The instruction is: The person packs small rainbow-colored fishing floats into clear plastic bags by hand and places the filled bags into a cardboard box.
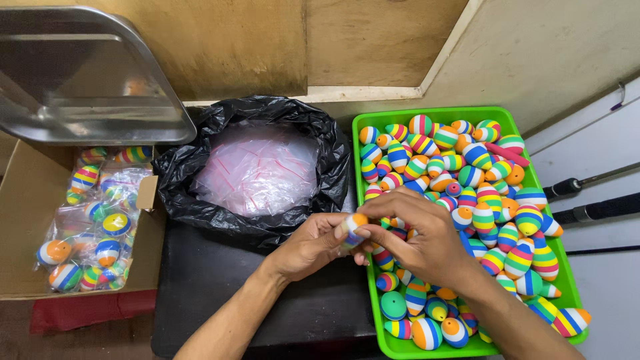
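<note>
My left hand (308, 245) holds a small striped float (351, 230) with an orange tip, over the black surface at the left edge of the green tray (365, 121). My right hand (417, 233) meets it from the right, fingers pinching the same float. The tray is full of several egg-shaped floats (480, 200) striped in many colours. Part of the held float is hidden by my fingers.
A black bag (193, 173) holding small clear plastic bags (257, 167) lies behind my hands. A cardboard box (27, 220) at left holds bagged floats (100, 227). A metal pan (80, 73) sits above it. Two dark rods (587, 200) lie at right.
</note>
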